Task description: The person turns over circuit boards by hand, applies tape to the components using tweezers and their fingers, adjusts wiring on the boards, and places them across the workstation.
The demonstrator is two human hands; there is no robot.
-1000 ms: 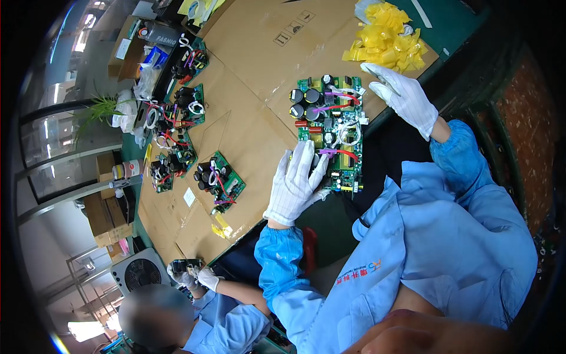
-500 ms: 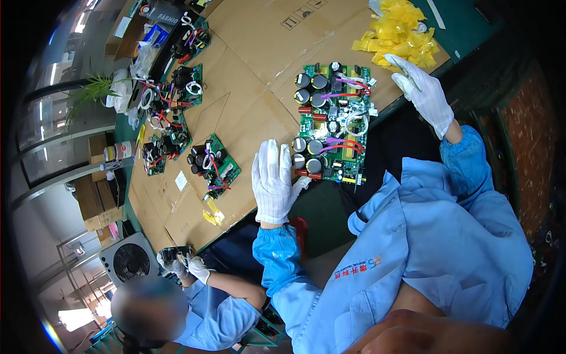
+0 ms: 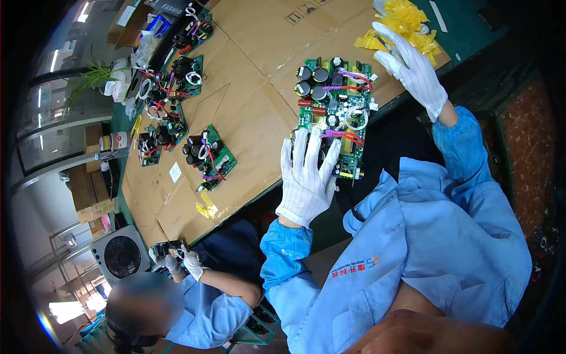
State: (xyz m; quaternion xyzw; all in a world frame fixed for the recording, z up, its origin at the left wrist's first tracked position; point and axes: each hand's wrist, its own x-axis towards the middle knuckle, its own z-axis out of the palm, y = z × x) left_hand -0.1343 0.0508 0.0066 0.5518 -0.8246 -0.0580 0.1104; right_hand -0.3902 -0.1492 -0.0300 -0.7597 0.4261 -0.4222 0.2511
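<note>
In the head view, a green circuit board lies at the table edge in front of me, with black capacitors, red and purple wires and a white cable loop. My left hand, in a white striped glove, spreads its fingers over the board's near left end and hides several capacitors; firm contact cannot be made out. My right hand, also gloved, is off the board's far right corner. Its fingers are stretched apart beside a heap of yellow tape pieces. Any small item between those fingers is unclear.
Another board lies to the left on the cardboard. More wired boards line the far left edge. A co-worker handles a dark part at lower left, near a fan. Yellow tape strips lie near the edge.
My left hand has moved right, from beside the board to over its near end. My right hand has shifted slightly left and up, nearer the yellow pieces.
</note>
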